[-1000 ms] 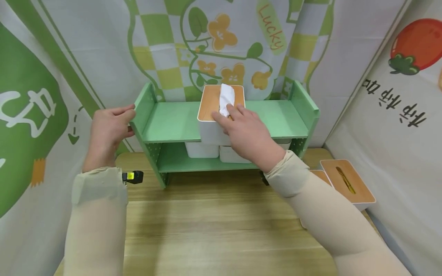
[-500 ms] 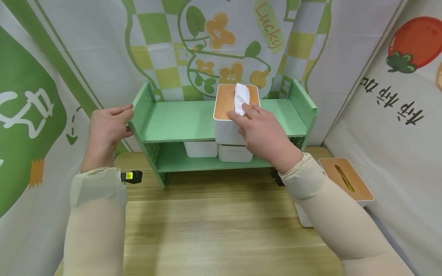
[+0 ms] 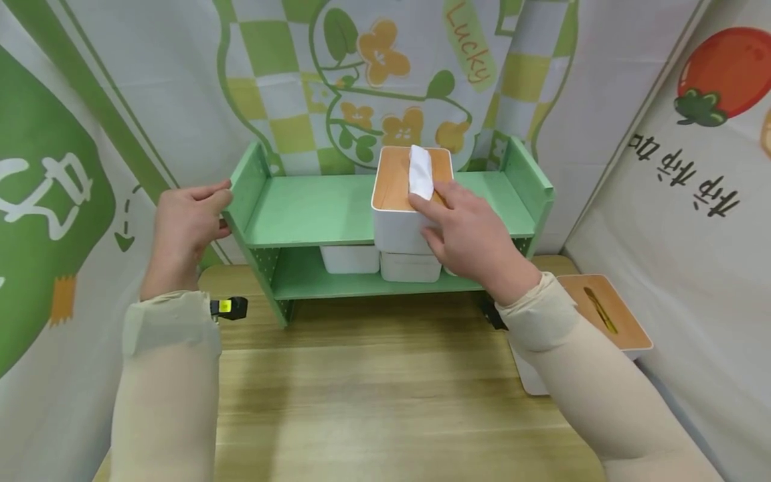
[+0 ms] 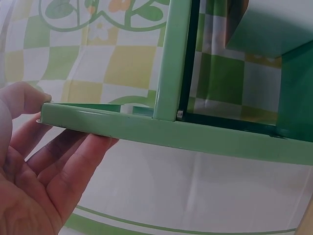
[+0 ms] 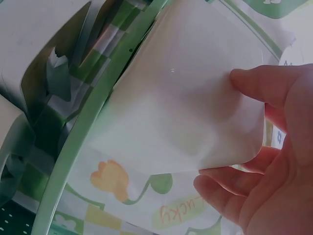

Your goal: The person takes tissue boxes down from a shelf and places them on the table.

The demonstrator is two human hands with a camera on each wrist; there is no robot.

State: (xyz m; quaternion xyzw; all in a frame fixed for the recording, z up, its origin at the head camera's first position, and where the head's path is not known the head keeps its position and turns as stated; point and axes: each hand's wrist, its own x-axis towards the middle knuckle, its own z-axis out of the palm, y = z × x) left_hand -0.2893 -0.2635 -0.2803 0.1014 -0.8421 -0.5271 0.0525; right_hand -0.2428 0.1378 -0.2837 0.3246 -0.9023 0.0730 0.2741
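A white tissue box with a wood-tone lid and a white tissue poking up stands on the upper board of a green two-tier shelf. Its front overhangs the board's edge slightly. My right hand holds the box at its right front corner, fingers over the lid and thumb against the front. In the right wrist view the thumb presses the box's white face. On the far side, my left hand pinches the shelf's left side panel, a green edge in the left wrist view.
Under the upper board sit white boxes, one of them right below the tissue box. At the right, another wood-lidded box with a gold slot stands on the wooden table. Printed cloth hangs behind the shelf.
The tissue box has slid right along the upper board with my right hand. Since half a second ago the box stays put while that hand shifts slightly right on it. The left hand keeps its grip.
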